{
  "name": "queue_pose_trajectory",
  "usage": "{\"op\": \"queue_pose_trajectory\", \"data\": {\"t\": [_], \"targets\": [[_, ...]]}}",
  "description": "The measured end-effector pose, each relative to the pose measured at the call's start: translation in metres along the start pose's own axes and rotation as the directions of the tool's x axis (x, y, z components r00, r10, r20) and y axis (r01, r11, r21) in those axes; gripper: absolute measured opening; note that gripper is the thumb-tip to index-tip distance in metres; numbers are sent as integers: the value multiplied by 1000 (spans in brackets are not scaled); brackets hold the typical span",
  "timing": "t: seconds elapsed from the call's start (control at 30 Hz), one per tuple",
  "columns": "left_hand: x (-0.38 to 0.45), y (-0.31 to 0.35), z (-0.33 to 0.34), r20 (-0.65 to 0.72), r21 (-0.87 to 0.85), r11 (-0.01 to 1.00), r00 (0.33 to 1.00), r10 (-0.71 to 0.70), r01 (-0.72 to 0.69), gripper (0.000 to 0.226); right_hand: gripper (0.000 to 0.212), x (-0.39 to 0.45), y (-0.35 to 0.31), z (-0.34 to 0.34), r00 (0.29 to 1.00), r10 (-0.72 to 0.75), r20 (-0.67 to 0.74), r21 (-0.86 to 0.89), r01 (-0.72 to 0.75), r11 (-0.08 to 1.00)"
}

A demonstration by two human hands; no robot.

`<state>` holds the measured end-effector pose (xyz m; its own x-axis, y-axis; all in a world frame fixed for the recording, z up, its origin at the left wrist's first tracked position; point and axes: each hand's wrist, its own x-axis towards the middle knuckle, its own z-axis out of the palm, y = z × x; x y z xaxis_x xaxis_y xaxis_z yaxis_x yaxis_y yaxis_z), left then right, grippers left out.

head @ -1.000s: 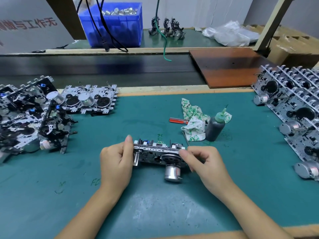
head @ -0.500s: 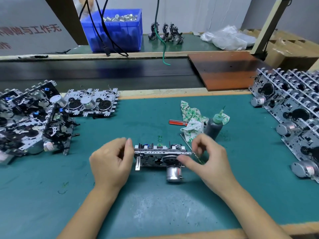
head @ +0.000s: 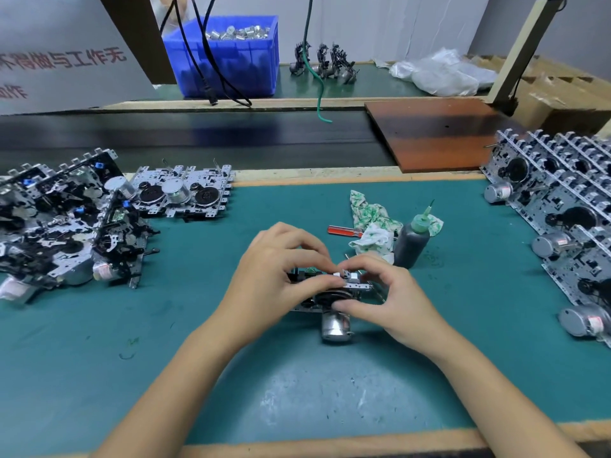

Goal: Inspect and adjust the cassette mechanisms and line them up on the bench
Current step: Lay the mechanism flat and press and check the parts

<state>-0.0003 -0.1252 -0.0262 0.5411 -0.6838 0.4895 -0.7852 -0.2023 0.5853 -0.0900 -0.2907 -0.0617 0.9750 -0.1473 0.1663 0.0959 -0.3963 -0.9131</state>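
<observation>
Near the middle of the green mat (head: 99, 358), just in front of the dark bottle (head: 411, 246): one cassette mechanism (head: 334, 292) sitting low on the mat, round silver motor (head: 335, 325) poking toward the near edge. Left hand (head: 274, 279) curling over its left side, fingers bent and gripping the top. Right hand (head: 393, 299) pinching the right end, thumb pressing by the black wheel. Both touching it at once.

Behind the bottle: crumpled cloth (head: 370, 223) and a red screwdriver (head: 344, 231), lying close together. Far left of the bottle: messy pile of mechanisms (head: 59, 226), hanging past the mat's left edge. Far right of the bottle: tidy row of mechanisms (head: 562, 209) leaning along the right edge. Between the bottle and each group: bare green mat. Toward the near wooden edge (head: 330, 444): only two forearms crossing the mat.
</observation>
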Motion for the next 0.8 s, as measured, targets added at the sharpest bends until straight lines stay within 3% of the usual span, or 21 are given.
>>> {"op": "queue_pose_trajectory", "data": {"t": [0.43, 0.8], "targets": [[2, 2, 1, 25, -8, 999, 999, -38, 38, 12, 35, 5, 0, 0, 1000, -12, 8, 112, 11, 994], [1, 0, 0, 77, -12, 998, 996, -55, 56, 14, 37, 1, 1, 0, 1000, 10, -14, 73, -9, 997]]}}
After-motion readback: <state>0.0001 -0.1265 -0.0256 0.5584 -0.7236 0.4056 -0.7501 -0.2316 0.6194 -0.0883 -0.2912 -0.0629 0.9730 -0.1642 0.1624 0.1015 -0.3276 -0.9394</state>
